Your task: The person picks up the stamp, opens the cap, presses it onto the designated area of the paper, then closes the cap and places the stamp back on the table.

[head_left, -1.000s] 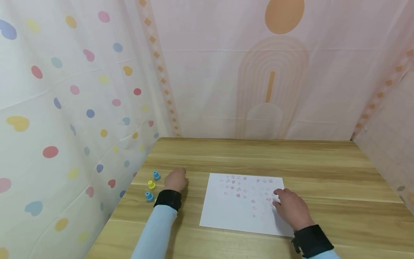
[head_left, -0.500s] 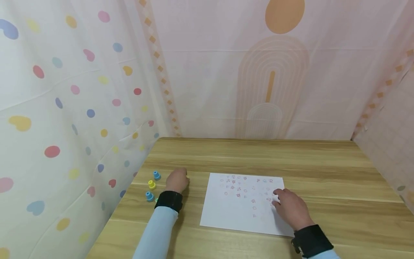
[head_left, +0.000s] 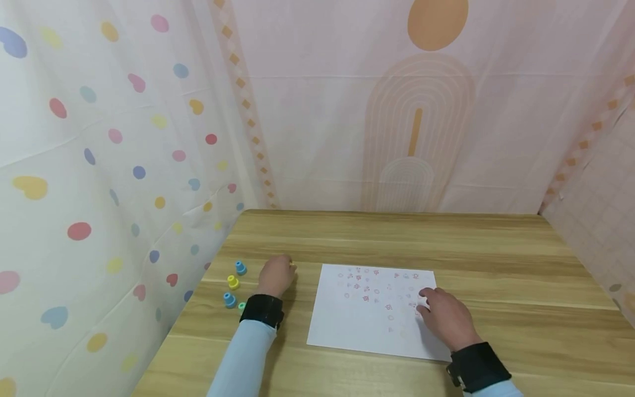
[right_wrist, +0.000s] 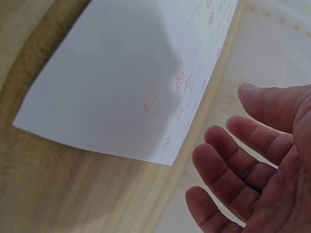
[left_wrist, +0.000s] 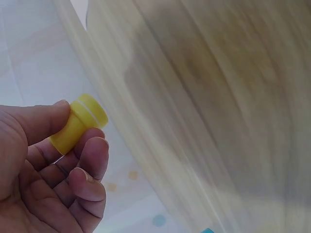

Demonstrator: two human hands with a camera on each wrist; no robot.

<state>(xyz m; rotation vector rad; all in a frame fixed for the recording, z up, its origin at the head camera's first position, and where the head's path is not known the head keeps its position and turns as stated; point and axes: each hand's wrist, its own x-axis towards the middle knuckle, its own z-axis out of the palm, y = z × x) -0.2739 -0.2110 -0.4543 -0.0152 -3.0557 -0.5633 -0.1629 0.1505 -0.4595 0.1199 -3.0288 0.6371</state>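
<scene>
Between thumb and fingers my left hand (head_left: 275, 275) pinches a small yellow stamp (left_wrist: 78, 127), plainly seen in the left wrist view. That hand is above the table, left of a white sheet of paper (head_left: 347, 326) dotted with small reddish and pale stamped marks. My right hand (head_left: 448, 318) hovers over the sheet's right side with relaxed, slightly bent fingers and nothing in them, as the right wrist view also shows. Left of my left hand stand a blue stamp (head_left: 240, 268), a yellow one and another blue stamp (head_left: 230, 300). A green stamp (head_left: 242, 306) is partly hidden by the wristband.
The wooden table (head_left: 377, 237) runs back to a pale pink curtain (head_left: 317, 138). A white curtain with coloured dots (head_left: 124, 220) hangs along the left edge. Black bands circle both wrists.
My left hand has shifted slightly right, away from the row of stamps, and more of the green stamp shows. The right hand has stayed almost still.
</scene>
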